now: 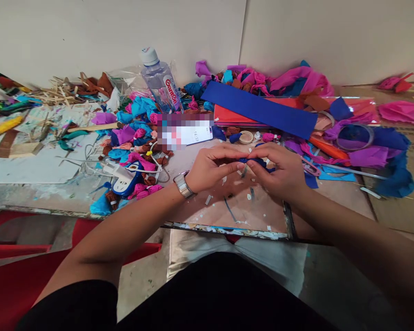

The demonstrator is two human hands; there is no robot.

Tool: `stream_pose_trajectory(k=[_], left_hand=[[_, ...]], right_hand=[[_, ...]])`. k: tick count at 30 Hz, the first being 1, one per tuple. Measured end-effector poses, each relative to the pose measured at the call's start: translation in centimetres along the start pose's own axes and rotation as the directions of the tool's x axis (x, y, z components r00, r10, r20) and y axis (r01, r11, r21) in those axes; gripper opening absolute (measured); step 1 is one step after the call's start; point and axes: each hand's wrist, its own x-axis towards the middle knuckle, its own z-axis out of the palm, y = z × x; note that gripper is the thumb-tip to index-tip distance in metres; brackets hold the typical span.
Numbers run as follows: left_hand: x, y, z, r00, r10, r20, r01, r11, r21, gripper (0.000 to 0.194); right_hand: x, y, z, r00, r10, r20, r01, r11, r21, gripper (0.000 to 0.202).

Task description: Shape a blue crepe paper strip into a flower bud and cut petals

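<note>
My left hand (210,168), with a metal watch (184,185) on its wrist, and my right hand (279,170) meet over the table. Both pinch a small crumpled piece of dark blue crepe paper (260,161) between thumbs and forefingers. Much of the paper is hidden by the fingers. Just beyond the hands lie a small cream tape ring (246,137) and a lit phone (198,133), partly blurred out. A long flat dark blue strip of paper (262,110) rests behind them on red sheets (224,115).
A water bottle (163,85) stands at the back. Coloured crepe paper bunches (143,106) and a blue-and-white power strip (126,183) with cables lie left. To the right are a clear tape roll (355,138), an orange tool (329,150) and purple paper (370,156).
</note>
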Motion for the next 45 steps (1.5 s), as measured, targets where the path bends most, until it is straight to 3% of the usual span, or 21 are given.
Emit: stream_pose_trajectory(k=[6,11,23,29,34,39,45], left_hand=[[-0.18,0.09,0.45,0.999,-0.03,-0.044,0.025,0.995,-0.095,0.035],[-0.12,0.09,0.11,0.998,0.036,-0.051,-0.036,0.999,0.007,0.024],[0.02,-0.37,-0.17,0.996,0.067,0.066,-0.069,0.997,0.026,0.03],[-0.06,-0.46,-0.11,0.998,0.06,0.037,-0.06,0.998,-0.004,0.028],[0.13,-0.19,-0.27,0.999,0.028,0.036,-0.026,0.998,-0.048,0.03],[0.1,-0.03,-0.31,0.997,0.066,0.041,-0.066,0.998,0.003,0.029],[-0.08,-0.01,-0.06,0.988,0.143,0.063,-0.146,0.987,0.062,0.032]], right_hand=[[-0.01,-0.05,-0.04,1.0,0.008,0.001,-0.008,1.0,0.027,0.009],[0.02,-0.21,-0.08,1.0,0.013,0.0,-0.013,1.0,0.022,0.004],[0.2,-0.18,-0.03,1.0,-0.01,0.0,0.01,0.996,0.087,0.008],[0.2,-0.31,-0.11,1.0,-0.02,0.021,0.018,0.998,0.062,0.011],[0.01,-0.59,-0.23,0.998,0.053,-0.016,-0.052,0.998,0.029,0.021],[0.0,-0.6,-0.28,1.0,0.003,-0.009,-0.003,1.0,0.016,0.006],[-0.09,-0.59,-0.14,1.0,0.001,-0.015,-0.001,1.0,0.012,0.002]])
